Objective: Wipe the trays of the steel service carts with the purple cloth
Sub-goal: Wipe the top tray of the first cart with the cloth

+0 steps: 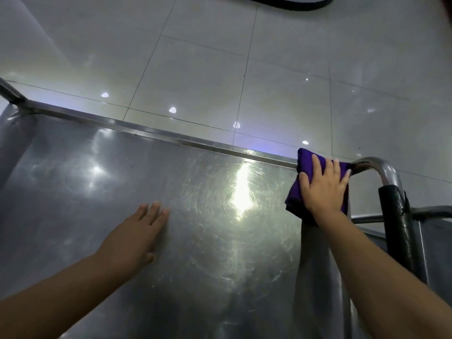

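The steel cart's top tray (102,196) fills the lower half of the head view, shiny with swirl marks and a bright glare patch in the middle. My right hand (322,189) presses the folded purple cloth (305,165) flat against the tray's far right corner, where the raised rim meets the cart handle. The cloth sticks out above and to the left of my fingers. My left hand (137,236) lies flat on the tray surface left of centre, fingers together and extended, holding nothing.
A curved steel handle (389,172) with a black wrapped section (396,216) rises at the tray's right end. The tray's raised rim (171,135) runs along the far edge. Beyond it lies glossy tiled floor (220,57); a dark-edged object (293,2) sits at the top.
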Demonstrator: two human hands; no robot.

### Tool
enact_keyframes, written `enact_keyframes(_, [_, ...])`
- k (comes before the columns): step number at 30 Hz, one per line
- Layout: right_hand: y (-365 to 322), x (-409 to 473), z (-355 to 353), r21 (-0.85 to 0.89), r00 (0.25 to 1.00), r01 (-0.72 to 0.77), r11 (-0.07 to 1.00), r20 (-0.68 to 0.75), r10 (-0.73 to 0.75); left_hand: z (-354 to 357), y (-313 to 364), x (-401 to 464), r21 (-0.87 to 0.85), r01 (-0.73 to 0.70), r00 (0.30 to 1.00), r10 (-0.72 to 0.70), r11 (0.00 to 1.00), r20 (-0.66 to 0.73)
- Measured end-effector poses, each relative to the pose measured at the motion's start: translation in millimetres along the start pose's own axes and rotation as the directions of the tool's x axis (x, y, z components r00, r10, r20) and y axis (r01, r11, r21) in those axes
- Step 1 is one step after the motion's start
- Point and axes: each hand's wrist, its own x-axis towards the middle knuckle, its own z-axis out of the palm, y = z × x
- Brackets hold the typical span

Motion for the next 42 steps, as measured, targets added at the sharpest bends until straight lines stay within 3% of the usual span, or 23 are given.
enact_keyframes(3, [-18.1,10.1,1.6,-0.012,0.999,0.023,1.0,-0.023,-0.024,-0.9,-3.7,1.0,-0.004,-0.005,1.0,0.005,1.0,-0.012])
enact_keyframes(9, [-117.7,3.5,3.9,-0.021,0.971,0.236,0.972,0.035,-0.235,-2.3,-11.8,2.3,0.03,-0.049,0.998,0.049,0.998,-0.026])
enact_keyframes(19, [-272.2,-19.0,11.9,-0.007,0.961,0.271,0.962,0.049,-0.271,-10.7,-38.3,-3.6,-0.049,-0.176,0.984,0.175,0.983,-0.027])
enact_keyframes(23, [-321.7,-29.4,11.0,-0.001,0.967,0.25,0.968,0.056,-0.25,-21.0,-91.9,-14.5,-0.108,-0.347,0.911,0.308,0.932,-0.273])
enact_keyframes(27, [-353.1,-36.2,11.0,-0.012,0.974,0.221,0.975,0.046,-0.22,-47.7,-185.6,-27.4,-0.09,-0.283,0.862,0.212,0.955,-0.461])
enact_keyframes(30, [-366.2,-41.5,9.4,-0.039,0.98,0.195,0.98,0.048,-0.193,-89.7,-257.3,-47.5,-0.014,-0.084,0.772,0.056,0.996,-0.633])
enact_keyframes(33, [-379.7,-48.1,5.4,-0.047,0.984,0.168,0.985,0.061,-0.165,-121.9,-320.0,-70.8,0.145,0.055,0.747,0.056,0.988,-0.663])
enact_keyframes(35, [-389.5,-53.3,3.0,-0.044,0.987,0.146,0.988,0.075,-0.143,-126.8,-353.2,-83.4,0.144,0.107,0.758,0.013,0.984,-0.652])
enact_keyframes(38, [-406.1,-58.8,0.1,-0.04,0.989,0.122,0.992,0.087,-0.118,-112.2,-388.2,-92.5,0.066,0.091,0.764,-0.027,0.994,-0.645])
enact_keyframes(42, [-441.0,-70.1,0.0,-0.04,0.988,0.121,0.992,0.101,-0.116,-92.3,-408.3,-98.7,-0.157,-0.057,0.766,-0.058,0.986,-0.64])
